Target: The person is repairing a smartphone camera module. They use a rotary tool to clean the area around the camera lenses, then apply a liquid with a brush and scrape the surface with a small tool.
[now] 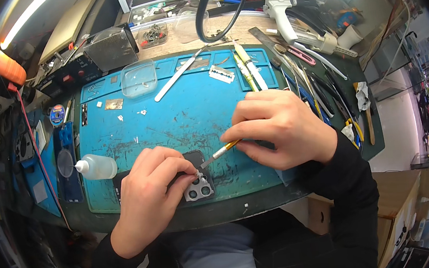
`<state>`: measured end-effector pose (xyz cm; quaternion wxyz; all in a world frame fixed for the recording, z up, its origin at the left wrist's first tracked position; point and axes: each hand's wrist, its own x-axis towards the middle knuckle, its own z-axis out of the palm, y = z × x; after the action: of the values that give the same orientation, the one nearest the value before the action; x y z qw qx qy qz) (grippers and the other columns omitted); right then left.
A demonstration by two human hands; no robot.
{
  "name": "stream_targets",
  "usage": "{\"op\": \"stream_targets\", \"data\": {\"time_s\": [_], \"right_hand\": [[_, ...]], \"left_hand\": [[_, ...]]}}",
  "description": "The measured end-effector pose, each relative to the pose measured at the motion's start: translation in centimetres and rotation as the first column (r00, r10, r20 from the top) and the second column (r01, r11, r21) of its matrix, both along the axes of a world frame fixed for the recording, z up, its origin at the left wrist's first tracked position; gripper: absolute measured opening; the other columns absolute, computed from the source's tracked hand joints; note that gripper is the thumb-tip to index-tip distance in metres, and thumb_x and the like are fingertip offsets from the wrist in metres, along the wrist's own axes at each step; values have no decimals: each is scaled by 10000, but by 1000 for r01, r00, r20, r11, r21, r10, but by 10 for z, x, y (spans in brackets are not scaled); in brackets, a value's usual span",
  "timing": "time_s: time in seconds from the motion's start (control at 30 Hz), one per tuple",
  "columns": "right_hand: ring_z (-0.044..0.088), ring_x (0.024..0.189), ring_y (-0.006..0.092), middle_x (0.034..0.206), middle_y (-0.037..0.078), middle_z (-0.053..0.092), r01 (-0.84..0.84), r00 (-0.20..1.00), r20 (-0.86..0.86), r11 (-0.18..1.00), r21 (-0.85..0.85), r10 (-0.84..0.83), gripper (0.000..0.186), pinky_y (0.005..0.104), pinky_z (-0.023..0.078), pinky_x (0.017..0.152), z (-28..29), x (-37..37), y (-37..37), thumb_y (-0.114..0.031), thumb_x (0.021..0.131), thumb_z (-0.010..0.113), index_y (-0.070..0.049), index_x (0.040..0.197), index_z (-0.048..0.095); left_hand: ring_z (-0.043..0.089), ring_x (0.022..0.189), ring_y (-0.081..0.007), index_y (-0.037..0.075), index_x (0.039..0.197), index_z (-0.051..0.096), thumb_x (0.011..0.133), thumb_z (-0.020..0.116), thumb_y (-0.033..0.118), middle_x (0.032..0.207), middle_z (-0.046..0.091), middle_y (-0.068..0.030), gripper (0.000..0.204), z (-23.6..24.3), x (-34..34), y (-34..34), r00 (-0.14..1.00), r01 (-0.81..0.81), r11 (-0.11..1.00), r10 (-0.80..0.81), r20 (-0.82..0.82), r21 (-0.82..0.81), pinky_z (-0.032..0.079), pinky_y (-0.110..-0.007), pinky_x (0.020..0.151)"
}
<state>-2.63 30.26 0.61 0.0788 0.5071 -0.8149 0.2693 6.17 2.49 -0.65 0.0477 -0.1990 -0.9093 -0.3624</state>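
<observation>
My right hand grips a slim craft knife with a silver and gold handle, its blade pointing down and left. The tip is close to a grey camera plate with several round lens openings. My left hand pinches the upper left edge of this plate between thumb and fingers. Under and behind the left hand lies a dark, flat phone-like part, mostly hidden; whether the plate is fixed to it I cannot tell. Both rest low on the worn blue work mat.
A clear bottle of liquid stands left of my left hand. Behind are a clear plastic box, a white-handled scalpel, a razor blade and green-white pens. Tweezers and tools crowd the right. A black cable loop hangs overhead.
</observation>
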Motion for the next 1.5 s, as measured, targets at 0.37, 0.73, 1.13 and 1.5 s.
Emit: {"op": "stream_targets", "data": {"time_s": [0.37,0.73,1.13,1.5], "right_hand": [[663,808,239,922,14,684,-19,1000,-13,1000,-20,19,215,372,542,667,-8,3,-4,-65,816,821,-119,1022,800],[660,795,239,901,27,671,-5,999,-39,999,-32,4,229,375,544,675,-9,4,-9,-78,795,822,-107,1020,787],[637,754,204,912,5,672,13,997,-81,1000,-28,-15,231,356,529,642,-18,17,-25,-93,819,835,-113,1044,786],[637,805,214,862,3,604,30,993,-116,999,-33,-34,126,363,556,676,-18,18,-28,-107,796,769,-104,917,735]], "left_hand": [[669,867,-286,60,997,730,832,840,-16,965,720,-62,213,-1,0,-6,999,24,999,-25,28,47,543,-395,729],[766,844,-142,24,1185,745,911,786,-85,1024,796,-73,298,-9,6,-4,992,-119,973,110,56,196,553,-261,608],[782,867,-172,16,1129,777,905,775,-105,1020,793,-93,255,-9,6,-7,994,-108,975,102,43,193,580,-277,645],[773,856,-161,13,1148,771,903,782,-99,1022,784,-91,270,-11,6,-8,994,-108,975,106,19,192,573,-267,634]]}}
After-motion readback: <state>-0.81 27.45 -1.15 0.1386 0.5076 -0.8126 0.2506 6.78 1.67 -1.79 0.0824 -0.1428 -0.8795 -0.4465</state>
